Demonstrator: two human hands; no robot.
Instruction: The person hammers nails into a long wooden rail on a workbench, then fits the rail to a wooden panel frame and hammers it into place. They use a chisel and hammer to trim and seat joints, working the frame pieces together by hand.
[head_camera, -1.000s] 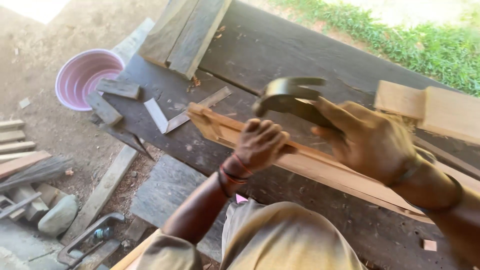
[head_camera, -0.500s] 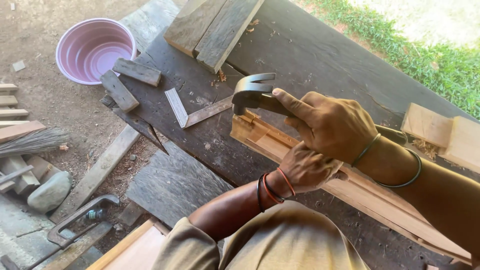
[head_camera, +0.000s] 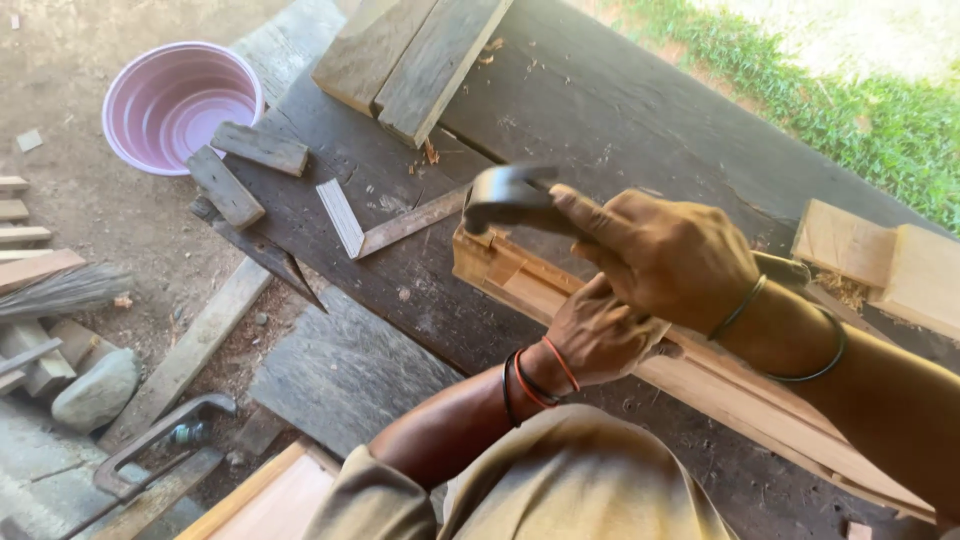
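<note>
Overhead, right hand (head_camera: 665, 255) clenched around hammer (head_camera: 510, 195); just beneath, left hand (head_camera: 600, 335) presses grooved wooden strip (head_camera: 520, 280).

1. No packages, labels, signs or screens in view.
2. Nothing printed shows on the dark plank worktop (head_camera: 640, 110) or along its edges.
3. Same for the dirt ground beside it.
</note>
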